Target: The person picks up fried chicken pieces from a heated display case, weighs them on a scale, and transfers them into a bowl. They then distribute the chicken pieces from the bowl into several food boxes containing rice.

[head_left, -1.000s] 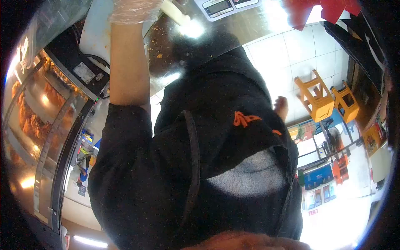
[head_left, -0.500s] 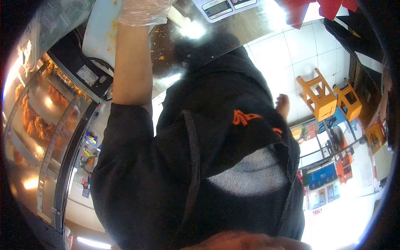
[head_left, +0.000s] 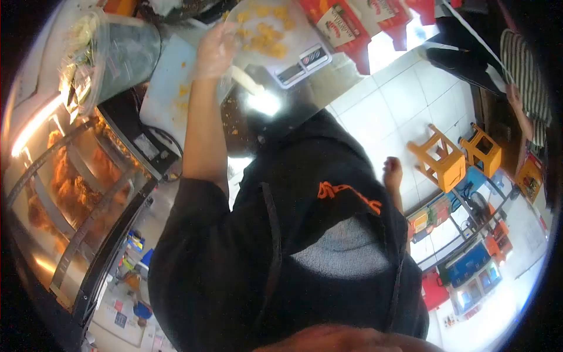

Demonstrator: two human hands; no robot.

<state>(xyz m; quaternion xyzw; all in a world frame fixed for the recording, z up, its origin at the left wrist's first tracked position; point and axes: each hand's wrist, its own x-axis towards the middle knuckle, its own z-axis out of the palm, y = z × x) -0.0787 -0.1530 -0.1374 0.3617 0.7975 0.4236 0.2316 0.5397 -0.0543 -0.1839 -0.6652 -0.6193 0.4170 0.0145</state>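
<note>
My left hand (head_left: 214, 51), in a clear plastic glove, is beside the left rim of a clear tray (head_left: 267, 44) holding yellow-orange pieces. Blur hides how its fingers lie and whether they hold anything. Under the tray is a white digital scale (head_left: 299, 69). A pale handle (head_left: 247, 80) lies just below the glove, on the metal worktop (head_left: 334, 82). To the left, crumbs dot a light blue cutting board (head_left: 163, 88). My right hand (head_left: 393, 172) is bare and hangs low at my side, away from the worktop, its fingers curled with nothing visible in them.
Red-and-white packages (head_left: 340, 26) stand behind the scale. At the left are a large clear container (head_left: 126, 56) and a lit glass case (head_left: 70, 182) with browned food. Yellow stools (head_left: 448, 167) stand on the tiled floor. A person in striped clothing (head_left: 525, 82) is at the far right.
The view has shifted, showing more of the worktop and the whole scale with its tray. My left hand now appears lower and beside the tray. My right hand still hangs down.
</note>
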